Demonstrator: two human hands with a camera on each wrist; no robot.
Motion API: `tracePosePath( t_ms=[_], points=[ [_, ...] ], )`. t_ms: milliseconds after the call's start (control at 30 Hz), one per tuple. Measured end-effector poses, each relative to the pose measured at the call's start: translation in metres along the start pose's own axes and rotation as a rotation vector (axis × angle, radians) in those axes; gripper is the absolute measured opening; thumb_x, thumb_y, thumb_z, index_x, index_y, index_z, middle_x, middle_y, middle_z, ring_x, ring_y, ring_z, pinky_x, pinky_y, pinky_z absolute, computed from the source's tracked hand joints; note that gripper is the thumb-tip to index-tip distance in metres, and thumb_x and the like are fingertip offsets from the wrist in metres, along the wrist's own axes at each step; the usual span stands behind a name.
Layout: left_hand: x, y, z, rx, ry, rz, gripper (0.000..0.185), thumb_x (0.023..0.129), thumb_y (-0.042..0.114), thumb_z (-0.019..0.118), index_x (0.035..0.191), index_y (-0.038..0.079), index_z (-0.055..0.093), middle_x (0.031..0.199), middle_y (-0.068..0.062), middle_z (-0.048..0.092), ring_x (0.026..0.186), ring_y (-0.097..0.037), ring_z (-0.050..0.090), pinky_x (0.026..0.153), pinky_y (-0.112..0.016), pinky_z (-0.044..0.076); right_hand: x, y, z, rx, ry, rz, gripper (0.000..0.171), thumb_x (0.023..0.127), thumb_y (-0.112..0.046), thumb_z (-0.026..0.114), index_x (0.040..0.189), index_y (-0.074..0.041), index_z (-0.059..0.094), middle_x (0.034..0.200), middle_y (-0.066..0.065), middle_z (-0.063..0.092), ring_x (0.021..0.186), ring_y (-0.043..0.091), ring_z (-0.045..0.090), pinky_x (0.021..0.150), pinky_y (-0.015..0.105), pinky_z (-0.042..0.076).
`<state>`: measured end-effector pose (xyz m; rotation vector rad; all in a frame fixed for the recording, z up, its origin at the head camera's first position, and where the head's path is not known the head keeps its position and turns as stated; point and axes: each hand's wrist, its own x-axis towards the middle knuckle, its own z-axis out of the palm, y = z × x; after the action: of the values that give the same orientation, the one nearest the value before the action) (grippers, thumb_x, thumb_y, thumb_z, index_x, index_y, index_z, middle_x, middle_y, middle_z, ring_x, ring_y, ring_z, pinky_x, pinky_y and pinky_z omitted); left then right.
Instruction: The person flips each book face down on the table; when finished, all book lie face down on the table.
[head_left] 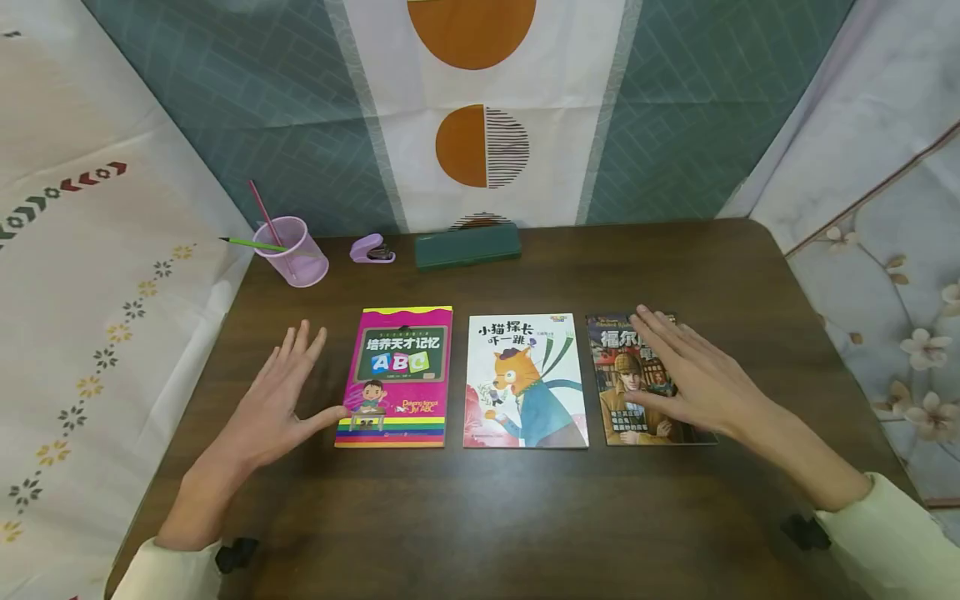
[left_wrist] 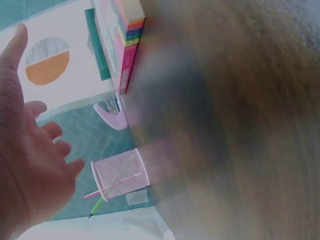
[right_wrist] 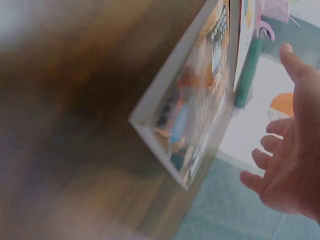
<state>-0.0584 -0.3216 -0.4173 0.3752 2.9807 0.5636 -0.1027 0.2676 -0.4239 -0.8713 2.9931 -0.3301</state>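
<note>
Three books lie face up in a row on the dark wooden table [head_left: 517, 517]. On the left is a pink ABC book [head_left: 397, 392]; in the middle, a white book with a cartoon cat [head_left: 525, 383]; on the right, a dark detective book [head_left: 626, 375]. My left hand [head_left: 273, 404] hovers beside the pink book, fingers spread, its thumb tip over that book's lower left edge. Over the detective book is my right hand [head_left: 697, 375], fingers extended and covering part of its cover. Both wrist views show the hands raised with nothing in them.
A lilac mesh pen cup [head_left: 303, 258] holding a red pencil and a green one stands at the back left. Beside it are a lilac stapler [head_left: 371, 249] and a dark green case [head_left: 468, 247]. Patterned cloth [head_left: 487, 83] hangs behind the table.
</note>
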Motion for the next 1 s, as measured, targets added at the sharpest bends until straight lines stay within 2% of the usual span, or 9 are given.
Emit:
tracePosePath(
  t_ms=[133,333,500,700,800,1000],
  points=[
    [-0.004,-0.002,-0.007,-0.181,-0.029,-0.054,0.125,0.088,0.045,0.087,0.172,0.026,-0.005,0.178,-0.004,-0.01,0.163,-0.042,0.0,0.108,-0.084,0.028,0.028,-0.008,0.001,0.033,-0.012,-0.092,0.111,0.091,-0.062,0.077,0.169,-0.004,0.023,0.175,0.017,0.023,0.156,0.042,0.032,0.122,0.064,0.031],
    [-0.009,-0.006,-0.011,-0.307,-0.008,-0.066,0.127,0.091,0.034,0.087,0.17,0.028,-0.012,0.178,-0.004,-0.007,0.161,-0.046,0.01,0.111,-0.078,0.031,0.076,-0.028,0.01,0.189,-0.087,-0.169,0.11,0.089,-0.05,0.086,0.168,-0.003,0.026,0.173,0.019,0.025,0.156,0.042,0.031,0.119,0.064,0.034],
    [-0.011,-0.011,-0.006,-0.364,0.024,-0.049,0.128,0.091,0.026,0.088,0.17,0.028,-0.013,0.178,-0.004,-0.007,0.161,-0.045,0.008,0.113,-0.077,0.028,0.115,-0.047,0.016,0.35,-0.179,-0.221,0.108,0.09,-0.044,0.086,0.169,-0.007,0.023,0.174,0.018,0.023,0.155,0.041,0.033,0.116,0.063,0.04],
    [-0.012,-0.015,0.006,-0.42,0.046,-0.035,0.141,0.083,0.02,0.094,0.168,0.025,-0.019,0.178,-0.004,-0.014,0.162,-0.045,0.001,0.115,-0.073,0.024,0.159,-0.069,0.03,0.431,-0.275,-0.277,0.107,0.09,-0.04,0.087,0.169,-0.005,0.025,0.174,0.015,0.023,0.148,0.039,0.047,0.116,0.059,0.042],
    [-0.013,-0.016,0.015,-0.41,0.026,-0.036,0.145,0.081,0.024,0.096,0.168,0.022,-0.02,0.178,-0.008,-0.014,0.161,-0.046,0.002,0.115,-0.073,0.025,0.178,-0.08,0.036,0.444,-0.314,-0.3,0.105,0.091,-0.038,0.087,0.169,-0.006,0.025,0.175,0.012,0.024,0.148,0.036,0.047,0.118,0.055,0.042],
    [-0.014,-0.012,0.033,-0.399,-0.067,-0.024,0.144,0.08,0.034,0.096,0.169,0.02,-0.016,0.178,-0.01,-0.009,0.162,-0.044,0.006,0.119,-0.067,0.027,0.213,-0.099,0.05,0.457,-0.382,-0.334,0.093,0.098,-0.03,0.08,0.169,-0.007,0.026,0.174,0.01,0.028,0.149,0.031,0.047,0.116,0.043,0.045]
  ],
)
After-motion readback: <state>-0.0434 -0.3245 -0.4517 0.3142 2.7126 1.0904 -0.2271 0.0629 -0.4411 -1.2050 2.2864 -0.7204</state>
